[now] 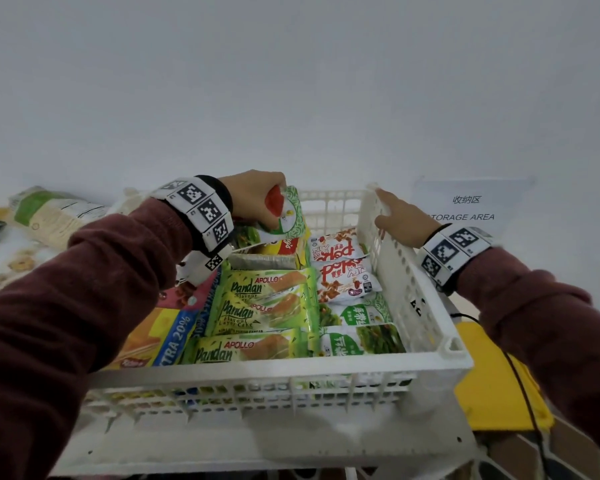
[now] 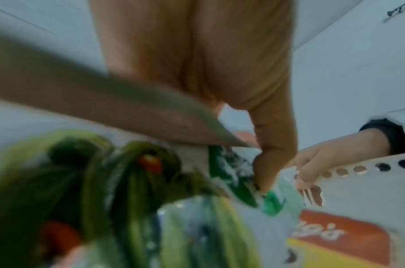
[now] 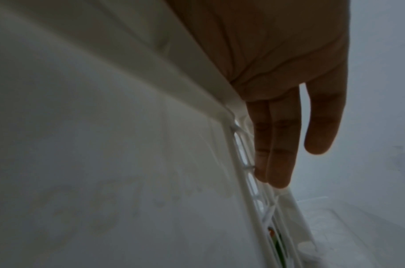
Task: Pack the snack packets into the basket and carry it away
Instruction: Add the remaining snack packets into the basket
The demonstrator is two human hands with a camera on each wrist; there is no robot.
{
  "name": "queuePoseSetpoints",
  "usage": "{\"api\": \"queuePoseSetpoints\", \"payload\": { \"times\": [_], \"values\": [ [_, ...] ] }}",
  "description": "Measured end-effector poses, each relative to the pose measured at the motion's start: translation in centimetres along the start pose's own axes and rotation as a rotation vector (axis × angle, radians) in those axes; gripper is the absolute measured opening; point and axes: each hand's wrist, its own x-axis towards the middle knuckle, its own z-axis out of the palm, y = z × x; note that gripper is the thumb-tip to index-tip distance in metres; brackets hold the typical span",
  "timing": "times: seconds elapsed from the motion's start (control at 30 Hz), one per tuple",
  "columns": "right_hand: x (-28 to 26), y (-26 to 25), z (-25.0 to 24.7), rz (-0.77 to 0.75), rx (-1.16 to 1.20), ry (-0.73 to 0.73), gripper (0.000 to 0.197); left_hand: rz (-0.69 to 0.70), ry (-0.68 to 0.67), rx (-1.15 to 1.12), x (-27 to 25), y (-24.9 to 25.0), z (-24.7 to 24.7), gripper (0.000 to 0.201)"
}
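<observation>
Snack packets (image 1: 271,306) nearly fill the basket (image 1: 326,367), left hand (image 1: 253,195) pinching a green packet (image 1: 284,216) above it, right hand (image 1: 399,220) flat-fingered against the side (carrying's still ahead).

The left wrist view smears the green packet (image 2: 132,208) into blur, its print unreadable. The left arm covers the basket's (image 1: 326,365) left wall, and the yellow pack (image 1: 146,337) is half hidden there.

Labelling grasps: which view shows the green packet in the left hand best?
Head view: the green packet is sharp, gripped by the left hand above the basket. The left wrist view shows it close but blurred. The right wrist view misses it.
</observation>
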Motion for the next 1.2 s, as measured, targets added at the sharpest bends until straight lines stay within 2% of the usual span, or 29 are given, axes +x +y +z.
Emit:
{"api": "queuePoseSetpoints", "payload": {
  "times": [0.17, 0.33, 0.47, 0.53, 0.6, 0.7, 0.77, 0.87, 1.0, 1.13, 1.2],
  "values": [
    [0.1, 0.1, 0.1, 0.005, 0.011, -0.002, 0.060, 0.082, 0.052, -0.003, -0.2, 2.1, -1.1, 0.030],
    [-0.4, -0.3, -0.1, 0.013, 0.053, 0.013, 0.061, 0.217, 0.064, 0.037, -0.9, 6.6, -1.8, 0.028],
    [4.7, 2.9, 1.4, -0.036, 0.039, -0.022, 0.058, 0.346, -0.027, -0.051, -1.8, 10.1, -0.5, 0.028],
    [3.9, 2.5, 1.1, -0.062, 0.046, -0.007, 0.056, 0.377, -0.102, -0.099, -2.1, 11.3, 1.0, 0.029],
    [0.7, 0.4, 0.2, -0.042, 0.049, -0.002, 0.061, 0.366, -0.213, -0.140, -2.2, 11.9, 2.9, 0.029],
    [-0.1, 0.2, 0.0, -0.028, 0.072, 0.002, 0.064, 0.346, -0.375, -0.133, -2.1, 12.5, 5.6, 0.028],
    [0.1, 0.4, 0.0, -0.043, 0.071, 0.000, 0.063, 0.348, -0.386, -0.087, -1.8, 12.8, 6.4, 0.028],
    [0.3, 0.5, 0.1, -0.066, 0.070, 0.004, 0.064, 0.309, -0.362, -0.073, -1.3, 12.9, 6.4, 0.042],
    [0.4, 0.7, 0.2, -0.065, 0.073, -0.003, 0.064, 0.277, -0.365, 0.093, -1.0, 12.5, 6.3, 0.049],
    [0.3, 0.8, 0.1, -0.074, 0.074, -0.004, 0.063, 0.302, -0.427, 0.189, -0.8, 12.3, 6.4, 0.051],
    [0.3, 0.8, 0.1, -0.079, 0.086, -0.005, 0.063, 0.303, -0.427, 0.183, -0.7, 12.3, 6.3, 0.043]
  ]
}}
